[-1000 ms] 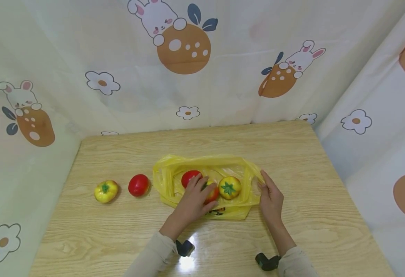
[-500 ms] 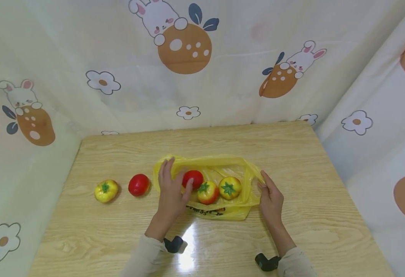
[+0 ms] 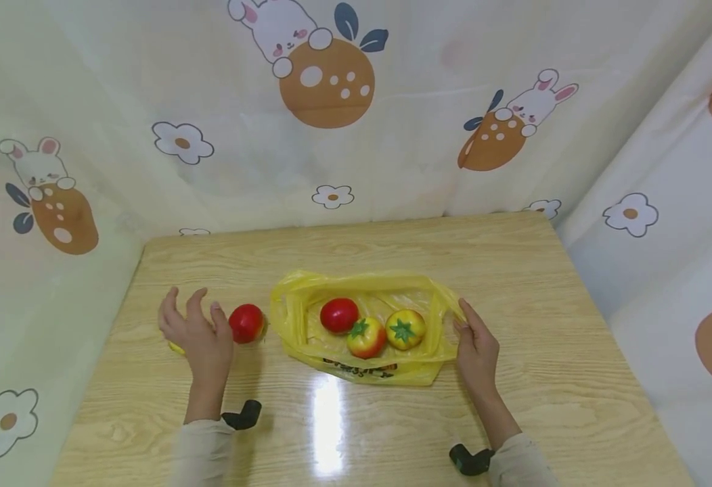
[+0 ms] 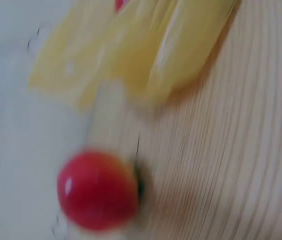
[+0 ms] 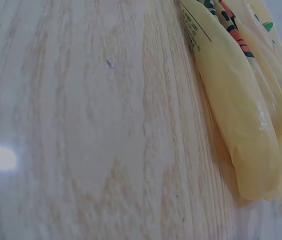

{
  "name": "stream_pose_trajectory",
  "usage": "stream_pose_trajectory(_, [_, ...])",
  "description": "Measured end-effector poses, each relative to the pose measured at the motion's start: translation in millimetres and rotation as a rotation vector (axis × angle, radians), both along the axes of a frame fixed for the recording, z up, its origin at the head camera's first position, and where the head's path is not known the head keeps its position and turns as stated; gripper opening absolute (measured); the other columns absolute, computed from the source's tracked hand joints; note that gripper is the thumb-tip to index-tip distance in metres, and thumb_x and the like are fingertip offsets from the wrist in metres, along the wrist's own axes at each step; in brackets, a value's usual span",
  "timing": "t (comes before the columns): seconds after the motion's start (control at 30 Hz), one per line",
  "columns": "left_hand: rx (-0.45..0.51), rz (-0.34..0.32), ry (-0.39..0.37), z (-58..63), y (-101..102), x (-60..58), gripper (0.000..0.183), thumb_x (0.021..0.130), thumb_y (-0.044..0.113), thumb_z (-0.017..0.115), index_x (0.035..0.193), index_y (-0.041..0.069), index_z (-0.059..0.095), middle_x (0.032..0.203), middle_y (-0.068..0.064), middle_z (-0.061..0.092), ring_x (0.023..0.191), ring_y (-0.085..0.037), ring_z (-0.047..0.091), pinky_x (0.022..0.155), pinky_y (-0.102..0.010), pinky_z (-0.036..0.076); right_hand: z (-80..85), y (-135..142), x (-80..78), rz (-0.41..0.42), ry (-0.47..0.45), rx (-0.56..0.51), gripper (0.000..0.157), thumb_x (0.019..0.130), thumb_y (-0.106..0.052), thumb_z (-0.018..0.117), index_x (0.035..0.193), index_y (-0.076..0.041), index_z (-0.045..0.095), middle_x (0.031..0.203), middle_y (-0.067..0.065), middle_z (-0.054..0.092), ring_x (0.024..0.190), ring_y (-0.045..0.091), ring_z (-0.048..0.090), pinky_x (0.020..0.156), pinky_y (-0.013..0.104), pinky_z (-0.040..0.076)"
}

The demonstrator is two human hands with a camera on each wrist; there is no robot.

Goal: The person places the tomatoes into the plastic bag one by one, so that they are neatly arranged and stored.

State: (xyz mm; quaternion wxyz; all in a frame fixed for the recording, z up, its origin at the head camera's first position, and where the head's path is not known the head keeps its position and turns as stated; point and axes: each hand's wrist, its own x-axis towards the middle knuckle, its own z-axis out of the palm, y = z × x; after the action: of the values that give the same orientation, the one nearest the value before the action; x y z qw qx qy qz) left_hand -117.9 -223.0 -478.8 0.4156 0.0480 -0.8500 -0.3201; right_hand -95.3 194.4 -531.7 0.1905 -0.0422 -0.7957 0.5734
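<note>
My left hand (image 3: 200,335) hangs over the left of the table with fingers spread and bent, holding nothing. It covers most of a yellow tomato (image 3: 176,348), whose edge peeks out beneath it. Just right of the hand lies a red tomato (image 3: 246,323), also seen low in the left wrist view. A yellow plastic bag (image 3: 313,284) lies with its mouth spread wide. Inside are a red tomato (image 3: 339,315), a red-and-yellow tomato (image 3: 366,339) and a yellow tomato (image 3: 405,329) with green star-shaped leaves. My right hand (image 3: 476,348) pinches the bag's right edge between thumb and fingers.
The wooden table (image 3: 514,270) runs back to a curtain (image 3: 417,155) printed with rabbits and flowers. Black wrist cameras sit at both sleeves, the right camera (image 3: 470,460) low over the table. Light glares off the tabletop in front of the bag.
My left hand has let go of the red-and-yellow tomato in the bag and moved left, out over the yellow tomato on the table. The right hand keeps its hold on the bag.
</note>
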Motion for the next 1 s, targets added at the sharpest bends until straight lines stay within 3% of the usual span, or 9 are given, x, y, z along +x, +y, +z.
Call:
stream_pose_trajectory(0.1, [0.034, 0.068, -0.028, -1.8, -24, -3.2, 0.024, 0.094, 0.005, 0.054, 0.115, -0.007, 0.058, 0.144, -0.027, 0.031, 0.137, -0.043, 0.016, 0.108, -0.059, 0.009, 2.4, 0, 0.7, -0.004, -0.016, 0.004, 0.046, 0.096, 0.014, 0.04, 0.139, 0.002, 0.051, 0.142, 0.019, 0.051, 0.113, 0.014, 0.062, 0.093, 0.007, 0.042])
stream_pose_trajectory(0.23, [0.043, 0.129, -0.07, -7.6, -51, -4.3, 0.028, 0.094, 0.006, 0.056, 0.118, -0.009, 0.056, 0.143, -0.031, 0.028, 0.136, -0.046, 0.014, 0.109, -0.059, 0.009, 1.7, 0, 1.3, -0.006, -0.027, -0.003, 0.046, 0.096, 0.015, 0.039, 0.139, 0.002, 0.051, 0.143, 0.02, 0.051, 0.106, -0.008, 0.059, 0.093, 0.007, 0.043])
stream_pose_trajectory(0.33, [0.066, 0.165, -0.131, -10.0, -62, -1.0, 0.032, 0.096, 0.01, 0.056, 0.121, -0.009, 0.054, 0.144, -0.032, 0.026, 0.136, -0.047, 0.013, 0.11, -0.059, 0.009, 0.0, 0, 0.5, -0.006, -0.023, 0.0, 0.047, 0.096, 0.015, 0.038, 0.139, 0.003, 0.051, 0.142, 0.02, 0.051, 0.106, -0.009, 0.059, 0.093, 0.01, 0.044])
stream_pose_trajectory(0.6, [0.187, 0.158, -0.27, -13.7, -68, 7.2, 0.041, 0.095, 0.012, 0.056, 0.13, -0.009, 0.051, 0.148, -0.033, 0.017, 0.138, -0.047, 0.007, 0.112, -0.059, 0.009, 3.3, -1, -0.2, -0.01, -0.035, 0.008, 0.047, 0.096, 0.014, 0.039, 0.139, 0.002, 0.051, 0.142, 0.019, 0.052, 0.114, 0.029, 0.061, 0.093, 0.015, 0.047])
stream_pose_trajectory(0.7, [0.209, 0.163, -0.325, -16.3, -70, 8.3, 0.045, 0.095, 0.015, 0.058, 0.132, -0.008, 0.048, 0.149, -0.033, 0.015, 0.138, -0.047, 0.006, 0.112, -0.061, 0.011, 4.1, -2, -0.5, -0.004, -0.043, 0.001, 0.047, 0.096, 0.014, 0.039, 0.14, 0.002, 0.05, 0.142, 0.019, 0.052, 0.115, 0.034, 0.059, 0.093, 0.017, 0.047])
stream_pose_trajectory(0.77, [0.235, 0.156, -0.382, -18.4, -72, 8.2, 0.049, 0.095, 0.018, 0.058, 0.135, -0.007, 0.045, 0.151, -0.033, 0.012, 0.138, -0.048, 0.006, 0.112, -0.063, 0.013, 4.0, -2, -0.8, -0.003, -0.053, 0.004, 0.046, 0.097, 0.013, 0.039, 0.14, 0.001, 0.05, 0.143, 0.018, 0.051, 0.116, 0.027, 0.061, 0.094, 0.018, 0.047])
stream_pose_trajectory(0.93, [0.326, 0.112, -0.553, -24.5, -77, 8.9, 0.057, 0.097, 0.026, 0.056, 0.14, -0.008, 0.039, 0.152, -0.033, 0.01, 0.14, -0.053, 0.014, 0.11, -0.066, 0.023, 1.9, 0, -1.1, -0.001, -0.066, 0.017, 0.046, 0.097, 0.015, 0.038, 0.14, 0.004, 0.049, 0.143, 0.021, 0.05, 0.106, -0.012, 0.057, 0.093, 0.016, 0.046])
stream_pose_trajectory(1.0, [0.345, 0.087, -0.598, -27.2, -77, 9.8, 0.058, 0.098, 0.027, 0.054, 0.14, -0.009, 0.038, 0.151, -0.035, 0.012, 0.138, -0.055, 0.019, 0.109, -0.067, 0.027, 1.4, 0, -1.2, -0.001, -0.063, 0.024, 0.045, 0.096, 0.016, 0.037, 0.139, 0.007, 0.049, 0.143, 0.024, 0.049, 0.104, -0.014, 0.056, 0.092, 0.014, 0.045])
